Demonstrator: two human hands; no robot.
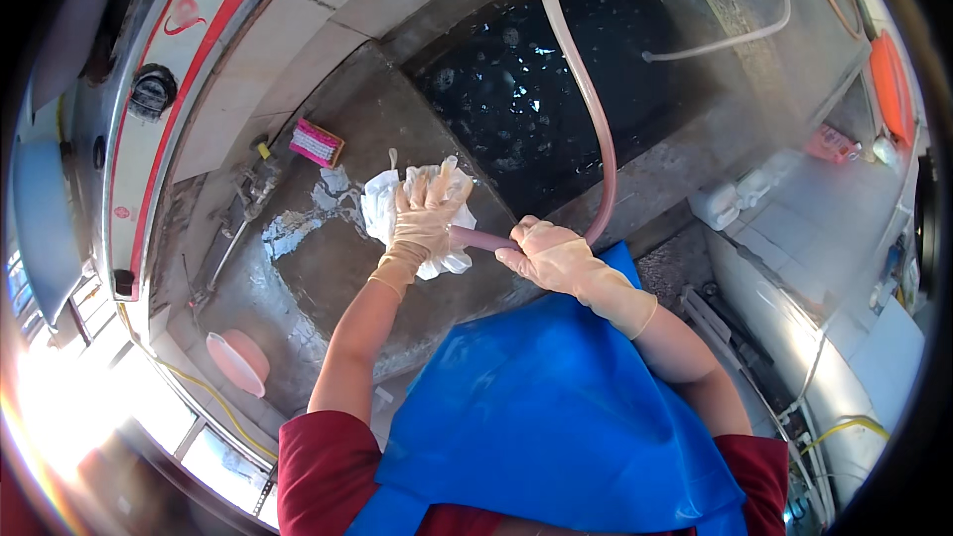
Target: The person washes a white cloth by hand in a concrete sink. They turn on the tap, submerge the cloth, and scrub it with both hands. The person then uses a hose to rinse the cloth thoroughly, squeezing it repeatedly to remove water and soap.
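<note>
My left hand [424, 219], in a thin translucent glove, lies with its fingers apart on top of a bunched white cloth [380, 201]. The cloth rests on a wet concrete slab [372, 112]. My right hand [551, 253], gloved the same way, is closed around a pinkish rubber hose [607, 156] near its end. The hose end [476, 238] points left and meets the cloth beside my left palm. Whether water runs from it cannot be made out.
Beyond the slab is a basin of dark water [506, 89]. A pink-edged scrubbing brush [316, 143] lies near a wall tap [257, 182]. A pink plastic basin [238, 361] stands at left. A thinner hose [715, 52] reaches over the water. White plastic jugs [718, 208] stand at right.
</note>
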